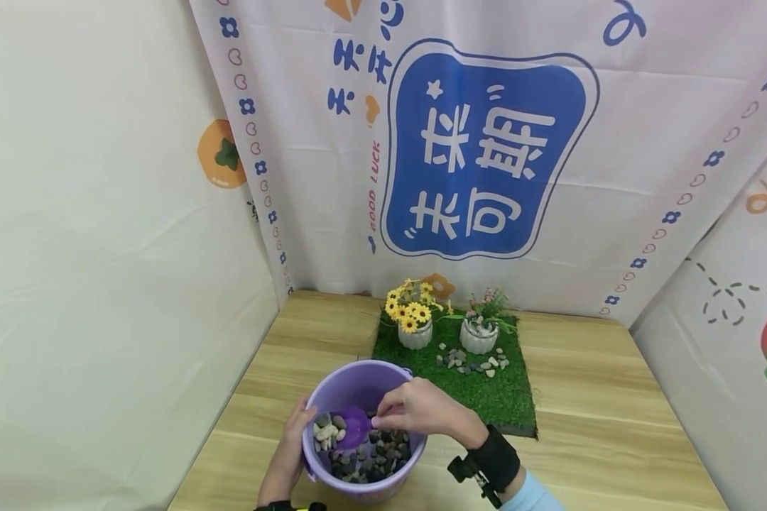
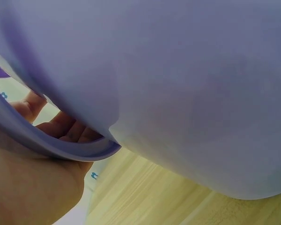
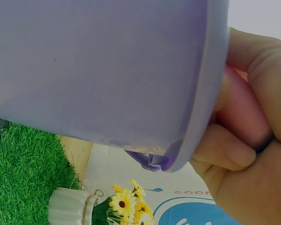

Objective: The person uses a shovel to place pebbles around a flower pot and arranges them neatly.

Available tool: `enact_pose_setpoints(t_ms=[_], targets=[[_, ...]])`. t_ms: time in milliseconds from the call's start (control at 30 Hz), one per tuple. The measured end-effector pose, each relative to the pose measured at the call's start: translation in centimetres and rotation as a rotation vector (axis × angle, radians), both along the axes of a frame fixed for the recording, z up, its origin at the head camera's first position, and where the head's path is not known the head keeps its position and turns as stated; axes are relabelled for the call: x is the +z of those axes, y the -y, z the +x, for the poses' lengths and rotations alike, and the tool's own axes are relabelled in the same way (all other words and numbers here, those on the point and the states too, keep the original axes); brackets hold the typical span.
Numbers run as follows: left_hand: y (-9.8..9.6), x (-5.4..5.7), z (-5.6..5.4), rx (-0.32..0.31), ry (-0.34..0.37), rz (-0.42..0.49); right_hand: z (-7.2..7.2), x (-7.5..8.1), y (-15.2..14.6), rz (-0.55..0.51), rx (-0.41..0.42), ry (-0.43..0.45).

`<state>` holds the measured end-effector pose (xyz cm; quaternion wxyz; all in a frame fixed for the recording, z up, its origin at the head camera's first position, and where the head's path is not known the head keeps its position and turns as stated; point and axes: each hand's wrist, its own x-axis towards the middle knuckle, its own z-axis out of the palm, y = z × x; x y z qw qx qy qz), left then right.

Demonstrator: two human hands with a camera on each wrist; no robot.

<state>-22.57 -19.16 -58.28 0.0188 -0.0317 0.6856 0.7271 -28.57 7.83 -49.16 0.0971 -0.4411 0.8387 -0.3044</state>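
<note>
A light purple bucket stands on the table with dark pebbles in its bottom. My left hand grips its left rim. In the left wrist view the bucket's carrying handle crosses in front of the left fingers. Over the bucket's mouth my right hand pinches a purple toy shovel by its handle. Pale and grey pebbles lie at the shovel's left end, inside the bucket. The right wrist view shows the pink handle between thumb and fingers, close beside the rim.
Behind the bucket lies a square of artificial grass. On it stand a white pot with yellow flowers and a white pot with pink flowers. Loose pebbles lie before them. A printed cloth hangs behind the wooden table.
</note>
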Motion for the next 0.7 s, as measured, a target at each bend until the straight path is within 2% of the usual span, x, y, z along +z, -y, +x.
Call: enact_pose_setpoints(t_ms=[100, 333, 533, 700], targets=[[-0.1, -0.1, 0.0, 0.000, -0.009, 0.003, 0.0, 0.1, -0.3, -0.016, -0.012, 0.021], [0.0, -0.3, 0.0, 0.002, -0.015, 0.024, -0.4, 0.5, -1.1, -0.041, -0.025, -0.009], [0.0, -0.3, 0.0, -0.004, -0.012, 0.019, -0.6, 0.9, -1.7, -0.056, -0.044, 0.013], [0.0, -0.3, 0.0, -0.006, -0.001, 0.020, -0.8, 1.3, -2.0, -0.057, -0.047, -0.009]])
